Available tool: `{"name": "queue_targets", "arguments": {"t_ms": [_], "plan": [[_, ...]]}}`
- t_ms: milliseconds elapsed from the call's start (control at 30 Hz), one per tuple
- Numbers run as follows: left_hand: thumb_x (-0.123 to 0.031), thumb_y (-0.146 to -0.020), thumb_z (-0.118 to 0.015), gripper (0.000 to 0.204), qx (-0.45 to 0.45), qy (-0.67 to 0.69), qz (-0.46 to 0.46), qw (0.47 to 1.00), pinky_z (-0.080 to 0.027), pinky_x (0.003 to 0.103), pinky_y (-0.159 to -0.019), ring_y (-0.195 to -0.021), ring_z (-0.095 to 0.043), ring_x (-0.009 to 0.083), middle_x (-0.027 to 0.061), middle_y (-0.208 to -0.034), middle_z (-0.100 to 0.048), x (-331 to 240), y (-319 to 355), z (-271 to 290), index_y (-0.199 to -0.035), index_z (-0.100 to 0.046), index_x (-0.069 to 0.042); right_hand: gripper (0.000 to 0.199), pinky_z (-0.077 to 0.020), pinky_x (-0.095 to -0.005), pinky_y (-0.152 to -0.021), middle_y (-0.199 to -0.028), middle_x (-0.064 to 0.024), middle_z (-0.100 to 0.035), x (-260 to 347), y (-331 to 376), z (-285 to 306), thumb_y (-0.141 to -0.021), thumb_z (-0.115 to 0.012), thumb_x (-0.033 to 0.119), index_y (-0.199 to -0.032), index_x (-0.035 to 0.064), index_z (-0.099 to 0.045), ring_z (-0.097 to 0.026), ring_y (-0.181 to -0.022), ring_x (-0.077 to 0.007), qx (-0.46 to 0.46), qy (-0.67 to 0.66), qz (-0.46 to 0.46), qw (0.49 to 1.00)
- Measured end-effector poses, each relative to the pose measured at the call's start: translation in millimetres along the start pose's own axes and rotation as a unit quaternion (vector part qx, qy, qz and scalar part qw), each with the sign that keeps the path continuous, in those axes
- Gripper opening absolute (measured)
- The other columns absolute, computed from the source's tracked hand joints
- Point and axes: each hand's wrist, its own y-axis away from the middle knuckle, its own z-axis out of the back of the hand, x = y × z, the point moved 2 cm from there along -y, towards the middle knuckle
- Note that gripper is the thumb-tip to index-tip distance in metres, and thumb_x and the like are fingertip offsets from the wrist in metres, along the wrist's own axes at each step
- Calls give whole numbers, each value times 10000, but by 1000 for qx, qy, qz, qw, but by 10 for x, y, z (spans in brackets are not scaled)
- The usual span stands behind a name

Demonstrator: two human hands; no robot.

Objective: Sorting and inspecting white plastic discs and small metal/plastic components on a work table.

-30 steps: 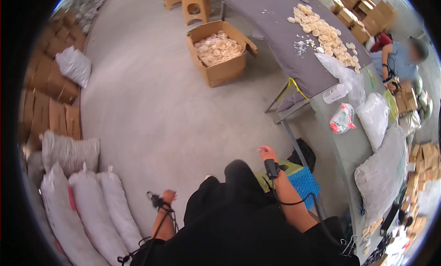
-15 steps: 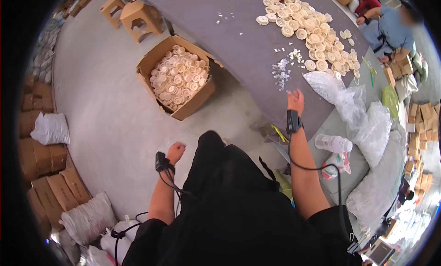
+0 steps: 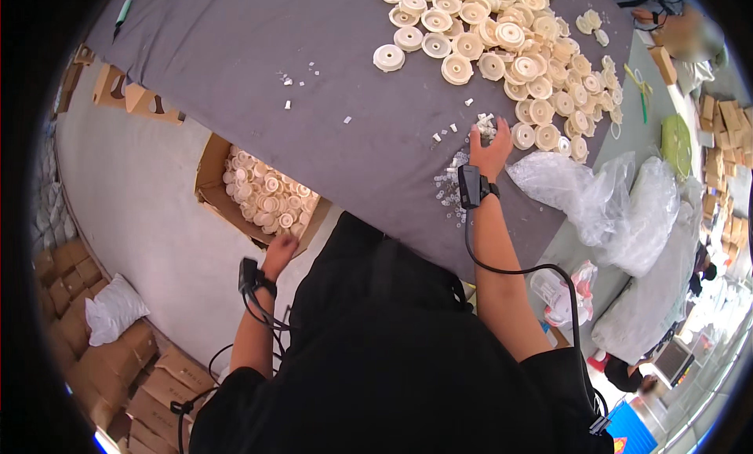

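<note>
My right hand (image 3: 491,149) is over the grey-covered table, with thumb and fingers apart around a small heap of short white plastic pieces (image 3: 485,127). Tiny clear rings (image 3: 449,189) lie scattered beside its wrist. Just beyond the fingers spreads a large pile of cream-coloured round plastic discs (image 3: 511,35) with raised centres. My left hand (image 3: 281,251) hangs below the table edge, loosely curled, with nothing visible in it. It is by the near side of a cardboard box (image 3: 210,179) full of similar cream discs (image 3: 263,191). Whether it touches the box I cannot tell.
Clear plastic bags (image 3: 584,191) lie right of my right hand. The grey tablecloth (image 3: 235,54) carries a few loose white bits and a green-handled tool (image 3: 122,14). Brown stools (image 3: 133,97) stand past the box. Another person's arm (image 3: 655,18) shows at upper right.
My body has come closer to the table. My right hand has moved forward from the cloth to the white pieces, its fingers spreading. My left hand is now beside the box.
</note>
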Motion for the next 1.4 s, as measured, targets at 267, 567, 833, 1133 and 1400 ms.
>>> {"name": "queue_targets", "arguments": {"t_ms": [267,567,833,1133,1400], "plan": [[-38,-843,-477,197,50,190,-98,976,-426,223,-751,-824,-542,107,41,-869,-580,-2069,-221,75,-1025,-532,13,437,-337,-407,-903,-1112,-117,-505,282,-366,-197,-683,-656,241,-1063,60,-537,-449,-1047,-299,152,-67,232,959],[-79,-849,-469,164,41,167,11,985,-424,193,-620,-730,-545,74,36,-840,-592,-1334,-12,-97,-974,-542,0,338,-356,-391,-861,-1048,-70,-520,178,98,59,-664,-666,197,-977,99,-584,-475,-982,-272,256,-154,281,912],[-141,-858,-464,210,9,259,123,958,-395,165,-542,-707,-550,53,22,-845,-616,-1347,243,-50,-1019,-557,-43,270,-376,-357,-771,-983,-37,-518,603,4,-74,-664,-671,196,-910,121,-587,-485,-905,-243,221,-71,303,924],[-98,-860,-460,209,-53,277,-31,959,-451,225,-702,-799,-577,117,72,-907,-601,-2198,-132,117,-1021,-550,-1,189,-384,-373,-721,-839,-47,-548,321,243,219,-656,-655,178,-816,106,-585,-506,-827,-251,329,-104,337,876],[-90,-824,-490,218,-59,100,-209,971,-454,256,-727,-843,-571,126,66,-923,-605,-3037,-518,-361,-1024,-556,-34,249,-363,-398,-760,-909,-26,-559,-59,-274,26,-676,-666,265,-855,112,-584,-504,-889,-232,113,-109,203,967]]}}
